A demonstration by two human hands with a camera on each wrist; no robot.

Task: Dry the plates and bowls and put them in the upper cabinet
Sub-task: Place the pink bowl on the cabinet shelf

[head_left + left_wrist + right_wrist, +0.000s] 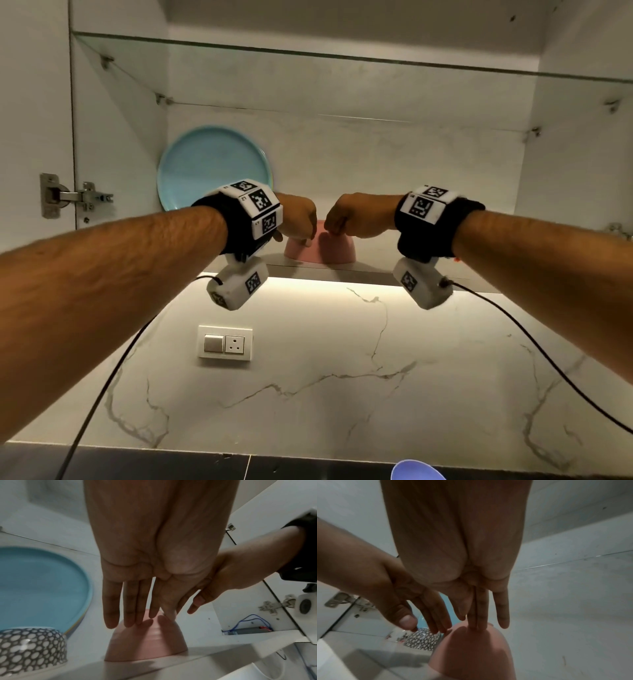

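A pink bowl (337,248) stands upside down near the front edge of the cabinet's lower shelf (342,269). My left hand (298,219) and right hand (356,216) meet over it. In the left wrist view the left hand (133,608) lays straight fingers on the pink bowl (145,646). In the right wrist view the right hand (481,608) touches the base of the pink bowl (474,655) with straight fingertips. A blue plate (212,164) leans on the back wall at the left.
A bowl with a black-and-white ring pattern (30,649) sits left of the pink one, in front of the plate. A glass shelf (342,58) spans the cabinet above. A hinge (75,197) is on the left wall. A wall socket (225,343) and a lilac bowl (416,471) lie below.
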